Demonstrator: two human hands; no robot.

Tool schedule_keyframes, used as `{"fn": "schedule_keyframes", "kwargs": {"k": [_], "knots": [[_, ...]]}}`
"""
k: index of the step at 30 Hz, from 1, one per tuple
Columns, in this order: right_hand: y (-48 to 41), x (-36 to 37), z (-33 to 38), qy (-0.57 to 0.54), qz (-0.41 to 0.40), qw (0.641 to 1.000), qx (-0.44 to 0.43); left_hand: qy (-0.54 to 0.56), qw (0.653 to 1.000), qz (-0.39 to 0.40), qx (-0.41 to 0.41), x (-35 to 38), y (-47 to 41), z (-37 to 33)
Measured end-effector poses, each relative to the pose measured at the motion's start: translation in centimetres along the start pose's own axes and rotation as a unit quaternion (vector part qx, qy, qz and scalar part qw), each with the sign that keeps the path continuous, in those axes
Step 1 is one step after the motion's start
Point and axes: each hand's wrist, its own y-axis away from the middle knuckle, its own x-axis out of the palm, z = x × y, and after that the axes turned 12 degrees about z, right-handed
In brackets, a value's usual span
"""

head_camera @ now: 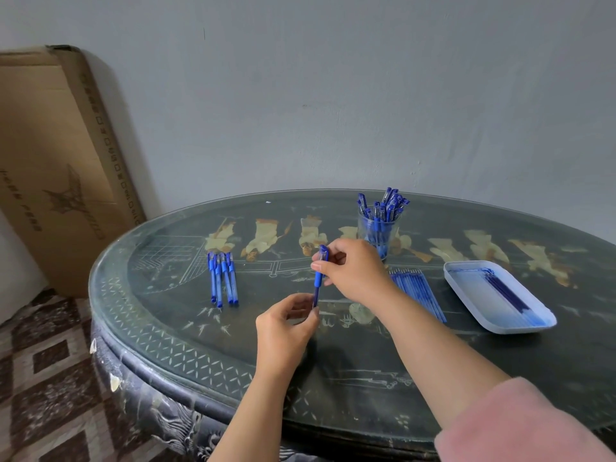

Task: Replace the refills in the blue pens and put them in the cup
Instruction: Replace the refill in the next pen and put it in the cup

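A blue pen (319,278) stands nearly upright above the middle of the table. My right hand (355,271) grips its upper part near the cap. My left hand (288,328) pinches its lower end from below. Several blue pens (222,278) lie side by side on the table to the left. A clear cup (378,233) at the back holds many blue pens. A row of loose refills (418,290) lies right of my right wrist.
A white tray (466,278) with used dark blue refills sits at the right. The round dark table (166,328) has its edge close on the left. A large cardboard box (56,161) leans against the wall at far left.
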Motion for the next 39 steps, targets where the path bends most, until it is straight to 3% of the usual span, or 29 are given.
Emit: {"fn": "schedule_keyframes", "kwargs": {"k": [18,21,25,30,34,39], "knots": [[1.1,0.9,-1.3,0.017,-0.024,0.999,-0.012,0.002,1.000,-0.002,-0.007,0.1,-0.2,0.6],[1.1,-0.6,-1.3,-0.019,-0.082,0.996,-0.025,0.020,1.000,-0.009,-0.013,0.2,-0.1,0.6],[-0.1,-4.9,-0.8,-0.099,-0.249,0.961,-0.062,0.071,0.995,-0.068,-0.031,0.0,0.0,0.1],[-2.8,-9.9,-0.8,-0.048,-0.392,0.910,-0.125,0.155,0.977,-0.140,-0.042,-1.6,-0.6,0.5],[-5.1,-11.4,-1.4,-0.003,-0.412,0.902,-0.126,0.119,0.973,-0.195,-0.032,-5.6,-2.4,0.7],[-7.6,-10.8,-2.8,0.108,-0.364,0.922,-0.071,0.018,0.967,-0.240,-0.088,-12.5,-5.1,2.9]]}}
